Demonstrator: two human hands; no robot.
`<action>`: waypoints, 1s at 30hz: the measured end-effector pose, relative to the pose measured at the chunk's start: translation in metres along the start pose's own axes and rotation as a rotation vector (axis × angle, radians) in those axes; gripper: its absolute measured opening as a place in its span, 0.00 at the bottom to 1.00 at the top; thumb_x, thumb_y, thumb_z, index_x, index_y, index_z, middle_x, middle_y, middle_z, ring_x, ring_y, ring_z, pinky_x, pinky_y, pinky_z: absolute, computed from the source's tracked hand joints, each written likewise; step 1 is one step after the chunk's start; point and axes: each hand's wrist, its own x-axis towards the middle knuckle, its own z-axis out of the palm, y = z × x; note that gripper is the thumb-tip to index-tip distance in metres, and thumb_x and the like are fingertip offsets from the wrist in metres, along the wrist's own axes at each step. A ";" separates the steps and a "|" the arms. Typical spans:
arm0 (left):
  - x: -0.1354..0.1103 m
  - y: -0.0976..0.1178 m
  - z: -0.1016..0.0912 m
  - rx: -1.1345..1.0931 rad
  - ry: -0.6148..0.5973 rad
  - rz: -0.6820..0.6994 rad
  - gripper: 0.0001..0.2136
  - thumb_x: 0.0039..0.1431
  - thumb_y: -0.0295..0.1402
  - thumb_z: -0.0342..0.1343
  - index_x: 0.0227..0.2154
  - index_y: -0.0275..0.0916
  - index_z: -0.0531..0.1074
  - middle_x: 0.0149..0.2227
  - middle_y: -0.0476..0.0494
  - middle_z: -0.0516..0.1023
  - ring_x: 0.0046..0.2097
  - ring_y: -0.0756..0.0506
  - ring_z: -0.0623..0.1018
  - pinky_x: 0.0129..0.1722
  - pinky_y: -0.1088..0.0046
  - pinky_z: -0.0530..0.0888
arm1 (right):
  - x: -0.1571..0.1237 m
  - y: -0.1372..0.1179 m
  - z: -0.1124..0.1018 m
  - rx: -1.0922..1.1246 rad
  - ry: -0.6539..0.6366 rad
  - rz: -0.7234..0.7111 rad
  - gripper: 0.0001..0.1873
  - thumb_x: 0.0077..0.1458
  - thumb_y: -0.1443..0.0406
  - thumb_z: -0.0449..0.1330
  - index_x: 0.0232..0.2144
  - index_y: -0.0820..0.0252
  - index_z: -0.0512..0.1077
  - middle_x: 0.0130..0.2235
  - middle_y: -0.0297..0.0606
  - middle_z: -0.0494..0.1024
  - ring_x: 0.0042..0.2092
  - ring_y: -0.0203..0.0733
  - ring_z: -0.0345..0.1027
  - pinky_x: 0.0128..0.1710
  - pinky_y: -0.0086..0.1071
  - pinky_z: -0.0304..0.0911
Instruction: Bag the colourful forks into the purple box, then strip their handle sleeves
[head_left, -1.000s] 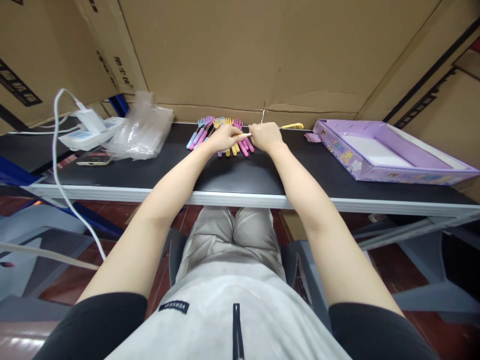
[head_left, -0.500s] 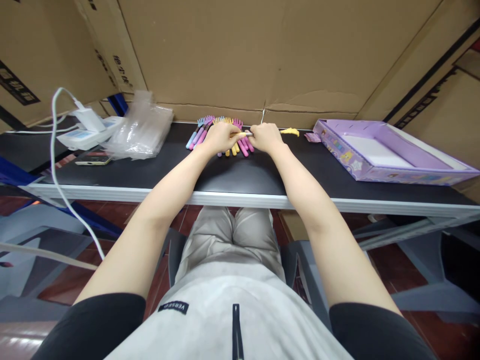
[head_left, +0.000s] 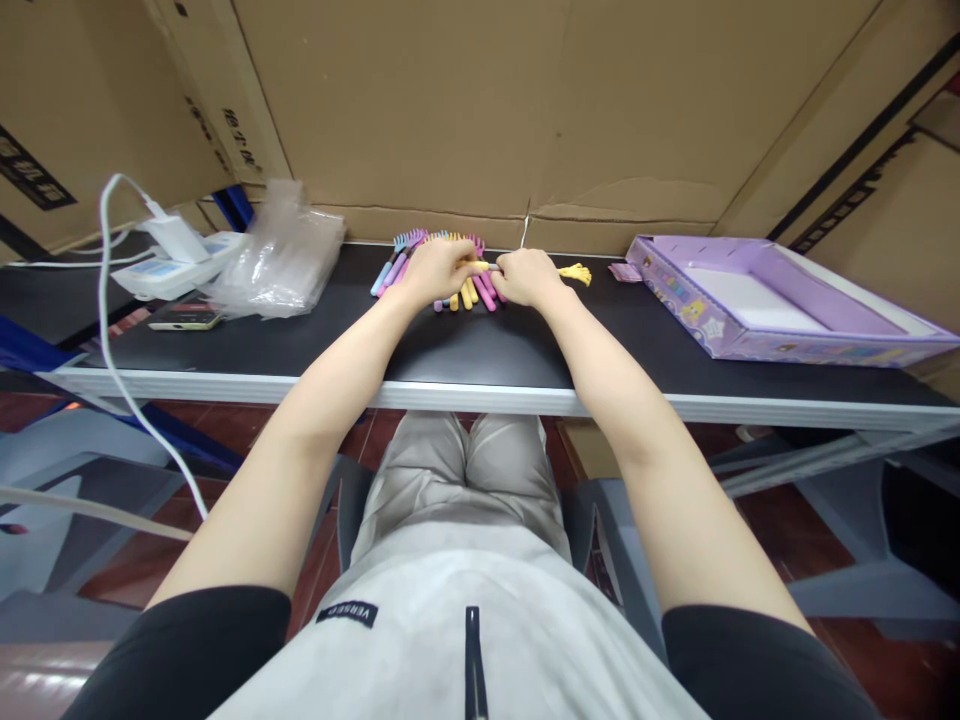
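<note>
A row of small plastic forks [head_left: 405, 258] in blue, pink, purple and yellow lies at the far middle of the black tabletop [head_left: 480, 345]. My left hand [head_left: 441, 270] rests curled on top of that row. My right hand [head_left: 525, 277] is closed around a yellow fork [head_left: 576, 272], whose tines stick out to its right. The fingertips of both hands meet over the fork's handle end.
A purple cardboard tray box [head_left: 772, 305] sits at the right. A pile of clear plastic bags [head_left: 281, 255], a phone [head_left: 186, 318] and a white charger with cable [head_left: 169, 240] lie at the left. Cardboard walls stand behind the table.
The yellow fork in my right hand has slid left, so less of it sticks out. Both hands have stayed close together over the fork row.
</note>
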 end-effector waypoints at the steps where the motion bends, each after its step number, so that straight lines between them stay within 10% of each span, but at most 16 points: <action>1: 0.001 -0.001 0.000 -0.021 0.001 -0.001 0.10 0.69 0.43 0.66 0.36 0.43 0.82 0.35 0.42 0.84 0.42 0.38 0.82 0.44 0.64 0.70 | 0.000 0.000 -0.001 -0.004 0.003 -0.002 0.30 0.75 0.63 0.50 0.64 0.71 0.85 0.58 0.67 0.88 0.60 0.68 0.82 0.58 0.48 0.68; 30: 0.003 -0.002 -0.035 -0.803 -0.563 -0.395 0.23 0.65 0.45 0.76 0.27 0.42 0.66 0.18 0.57 0.60 0.17 0.56 0.53 0.21 0.74 0.47 | 0.011 0.003 0.009 -0.101 0.182 -0.177 0.27 0.72 0.64 0.51 0.58 0.73 0.85 0.51 0.66 0.88 0.46 0.62 0.80 0.45 0.42 0.58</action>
